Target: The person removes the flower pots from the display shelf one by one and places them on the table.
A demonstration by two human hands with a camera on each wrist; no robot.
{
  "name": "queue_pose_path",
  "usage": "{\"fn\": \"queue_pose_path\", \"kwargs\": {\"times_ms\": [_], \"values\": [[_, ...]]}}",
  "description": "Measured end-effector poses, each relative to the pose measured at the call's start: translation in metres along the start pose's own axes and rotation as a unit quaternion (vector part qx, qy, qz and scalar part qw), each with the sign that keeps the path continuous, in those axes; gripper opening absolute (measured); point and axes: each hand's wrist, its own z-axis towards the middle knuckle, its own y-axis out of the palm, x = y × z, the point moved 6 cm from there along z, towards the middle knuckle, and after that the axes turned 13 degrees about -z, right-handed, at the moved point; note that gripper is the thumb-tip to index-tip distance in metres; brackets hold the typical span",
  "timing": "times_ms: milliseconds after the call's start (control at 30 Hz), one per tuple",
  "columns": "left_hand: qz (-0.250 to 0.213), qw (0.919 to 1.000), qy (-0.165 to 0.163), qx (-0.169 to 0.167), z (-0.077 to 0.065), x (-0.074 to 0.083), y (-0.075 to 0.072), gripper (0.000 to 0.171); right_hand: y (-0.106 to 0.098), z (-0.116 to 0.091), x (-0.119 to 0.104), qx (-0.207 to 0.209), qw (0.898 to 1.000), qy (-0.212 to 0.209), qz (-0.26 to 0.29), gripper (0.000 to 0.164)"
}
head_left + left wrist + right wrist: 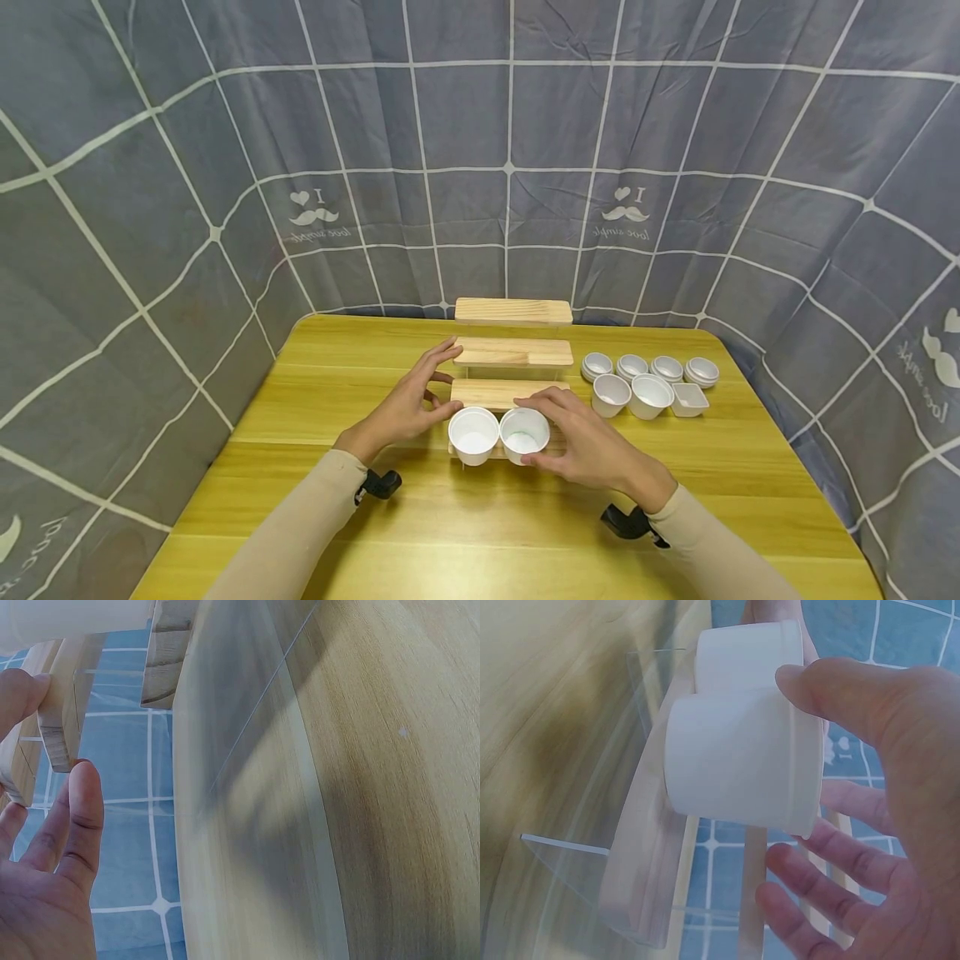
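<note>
A tiered stand (pixel 513 352) has pale wooden steps on clear side panels. Two round white cups stand side by side on its lowest, front step: a left cup (pixel 474 446) and a right cup (pixel 522 448). My right hand (pixel 592 442) holds the right cup, its thumb (pixel 810 686) on the rim and the index finger partly hidden behind. At the stand's left end, my left hand (pixel 408 408) grips a wooden step (pixel 60 712) between thumb and finger. The left thumb lies close to the left cup; whether they touch I cannot tell.
Right of the stand, several small round white containers (pixel 632 365) form a row. In front of them are two white cups, one of them a taller cup (pixel 651 397), and a square white container (pixel 689 400). A grey gridded curtain (pixel 465 208) surrounds the wooden table (pixel 330 350).
</note>
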Motion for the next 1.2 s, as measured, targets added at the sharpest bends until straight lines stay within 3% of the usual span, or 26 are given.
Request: {"fn": "queue_pose_path", "kwargs": {"times_ms": [1200], "values": [[0.002,1.0000,0.004,0.000,-0.0005,-0.0002,0.0012,0.092,-0.0049,-0.0049,0.0060,0.020,1.000,0.003,0.011,0.072]]}}
